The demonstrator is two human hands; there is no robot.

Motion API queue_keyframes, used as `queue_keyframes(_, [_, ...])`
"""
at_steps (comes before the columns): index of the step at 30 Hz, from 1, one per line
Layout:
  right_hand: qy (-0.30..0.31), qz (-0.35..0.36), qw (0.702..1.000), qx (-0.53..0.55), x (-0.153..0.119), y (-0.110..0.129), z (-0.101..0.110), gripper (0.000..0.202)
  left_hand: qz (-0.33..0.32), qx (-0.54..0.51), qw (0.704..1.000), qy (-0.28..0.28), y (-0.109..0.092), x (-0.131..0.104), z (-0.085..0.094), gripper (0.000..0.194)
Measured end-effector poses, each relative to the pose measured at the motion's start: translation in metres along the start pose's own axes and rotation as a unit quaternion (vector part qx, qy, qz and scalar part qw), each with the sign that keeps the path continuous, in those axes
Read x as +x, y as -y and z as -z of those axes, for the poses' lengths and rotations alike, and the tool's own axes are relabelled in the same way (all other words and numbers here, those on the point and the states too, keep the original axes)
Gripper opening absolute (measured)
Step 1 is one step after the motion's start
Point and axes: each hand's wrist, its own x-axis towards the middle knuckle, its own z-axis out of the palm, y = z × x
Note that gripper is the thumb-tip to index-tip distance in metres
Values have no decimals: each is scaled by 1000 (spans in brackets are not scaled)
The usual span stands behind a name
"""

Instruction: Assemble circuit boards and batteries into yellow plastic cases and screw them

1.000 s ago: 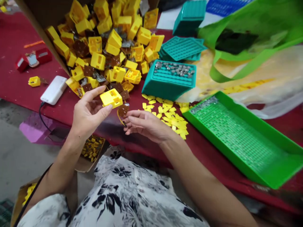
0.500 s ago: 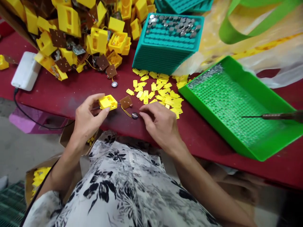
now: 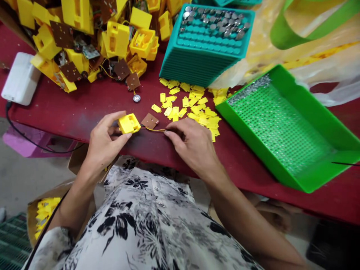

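My left hand (image 3: pixel 105 137) is closed around the edge of a small yellow plastic housing (image 3: pixel 129 123), its hollow side facing up. Thin wires run out of the housing's right side to a brown circuit board (image 3: pixel 150 121) lying at a tilt on the table. A pair of yellow wires (image 3: pixel 156 130) stretches from there into the pinched fingertips of my right hand (image 3: pixel 192 144). The small round speaker at the wires' end is hidden by those fingers. Just beyond my right hand lie many small yellow plastic covers (image 3: pixel 201 114).
A heap of yellow housings (image 3: pixel 116 39) with boards fills the back left. Behind the covers stands a stack of teal trays (image 3: pixel 194 62) topped with metal discs. A green basket (image 3: pixel 261 144) sits right, a white power bank (image 3: pixel 22 80) left, on the red table (image 3: pixel 92 101).
My right hand has closed on the dark round speaker, which lay on the table, and pulled its yellow wires straighter. My left hand still holds the housing. The view has shifted slightly.
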Motion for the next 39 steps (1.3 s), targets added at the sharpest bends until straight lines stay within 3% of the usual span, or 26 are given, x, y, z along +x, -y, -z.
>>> queue_keyframes(4, [-65, 31, 997, -35, -7, -2, 2, 13, 7, 15, 1000, 3, -3, -2, -3, 52])
queue_keyframes(14, [-42, 82, 992, -82, -6, -11, -9, 18, 91, -121, 988, 9, 5, -8, -5, 64])
queue_keyframes(18, [-80, 123, 987, -71, 1, 2, 1, 15, 192, -283, 939, 43, -4, -13, -2, 64])
queue_keyframes(21, [-99, 160, 979, -83, 14, 21, 14, 16, 234, -380, 893, 52, -10, -13, -2, 38])
queue_keyframes(23, [-78, 179, 976, -101, 24, 33, 22, 18, 249, -406, 879, 31, -11, -12, -4, 24])
queue_keyframes(27, [-23, 195, 972, -132, 41, 48, 32, 21, 261, -422, 868, 12, -13, -10, -8, 15])
queue_keyframes(35, [-26, 230, 953, -198, 67, 66, 35, 25, 318, -514, 794, 71, -31, -13, -8, 25])
queue_keyframes(37, [-28, 231, 945, -231, 74, 74, 33, 21, 353, -552, 751, 87, -33, -12, -10, 15])
queue_keyframes(39, [-23, 238, 936, -257, 81, 82, 32, 16, 384, -591, 702, 104, -32, -11, -13, 36])
